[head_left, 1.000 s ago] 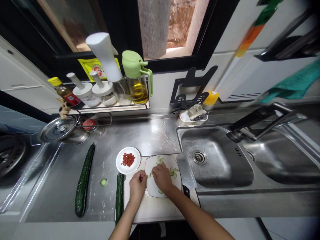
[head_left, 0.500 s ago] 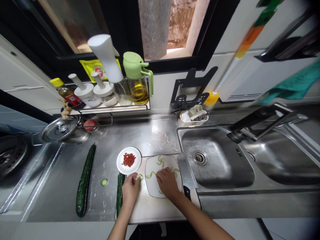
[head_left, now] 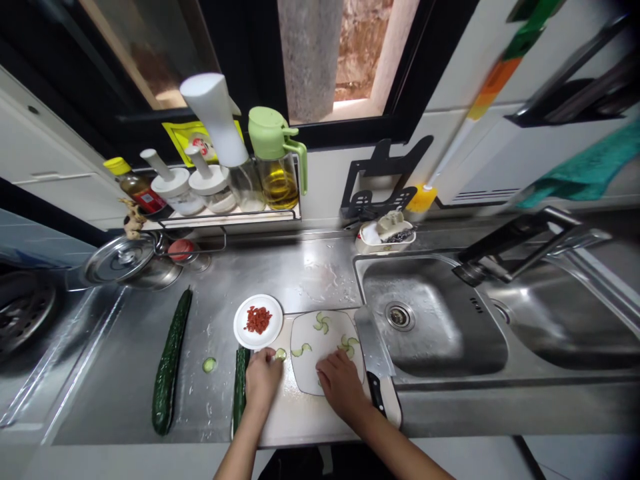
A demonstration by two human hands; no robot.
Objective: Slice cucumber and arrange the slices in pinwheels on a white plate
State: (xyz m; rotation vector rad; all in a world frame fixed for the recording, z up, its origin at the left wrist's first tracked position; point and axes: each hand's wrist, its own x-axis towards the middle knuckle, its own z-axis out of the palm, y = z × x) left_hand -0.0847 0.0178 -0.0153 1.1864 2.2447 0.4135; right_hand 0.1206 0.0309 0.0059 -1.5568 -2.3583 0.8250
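My left hand (head_left: 261,379) rests curled on the white cutting board (head_left: 300,420), fingertips at a cucumber slice (head_left: 281,354) just left of the white square plate (head_left: 327,333). My right hand (head_left: 341,381) lies over the plate's near edge, fingers bent down; what it touches is hidden. Thin green cucumber pieces (head_left: 321,323) are arranged in small pinwheels on the plate. A cut cucumber (head_left: 240,387) lies along the board's left edge. A cleaver (head_left: 373,347) lies on the board to the right of the plate.
A small round dish of red bits (head_left: 257,321) sits behind the board. A whole cucumber (head_left: 171,360) and a loose slice (head_left: 209,365) lie on the steel counter. The sink (head_left: 430,320) is to the right, a rack of bottles (head_left: 225,180) behind, a pot lid (head_left: 120,257) at left.
Both hands drew back toward me off the plate's centre. The left moved left to the board's edge beside a slice; the right slid to the plate's near edge, uncovering the arranged pieces.
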